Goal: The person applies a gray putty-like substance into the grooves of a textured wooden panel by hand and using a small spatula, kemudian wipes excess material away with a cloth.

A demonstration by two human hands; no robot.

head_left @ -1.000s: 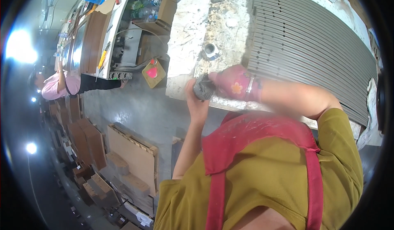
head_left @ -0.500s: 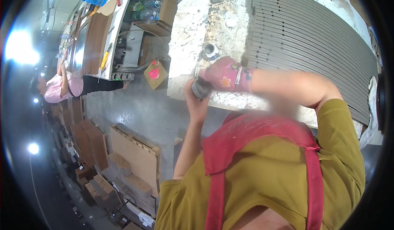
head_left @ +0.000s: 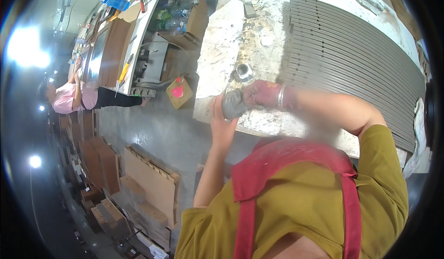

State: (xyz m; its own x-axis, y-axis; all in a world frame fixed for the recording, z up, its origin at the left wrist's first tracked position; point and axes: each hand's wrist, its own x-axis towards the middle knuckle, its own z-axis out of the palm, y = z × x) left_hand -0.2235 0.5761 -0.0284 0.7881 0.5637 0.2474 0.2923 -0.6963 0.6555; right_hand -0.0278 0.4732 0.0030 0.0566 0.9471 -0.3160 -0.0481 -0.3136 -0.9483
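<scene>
My left hand [head_left: 224,121] is wrapped round a dark grey, rounded lump [head_left: 232,104] at the front left of the worktable; its exact kind is unclear. My right hand [head_left: 262,94], in a pink flowered covering, presses curled fingers against the lump's right side. Its fingertips are partly hidden there. Just beyond both hands stands a small whitish ring-shaped container [head_left: 244,71] with a dark opening.
Many long grey-brown strips [head_left: 351,64] lie side by side on the table's right. A whitish sheet [head_left: 221,51] covers its left edge, near a small grey block [head_left: 249,10]. Across the aisle, a person [head_left: 76,95] stands at another bench. Cardboard boxes [head_left: 99,162] stand at left.
My right hand has shifted right and down, off the top of the grey lump to its side, uncovering more of it. The lump has moved slightly right. The view has shifted a little.
</scene>
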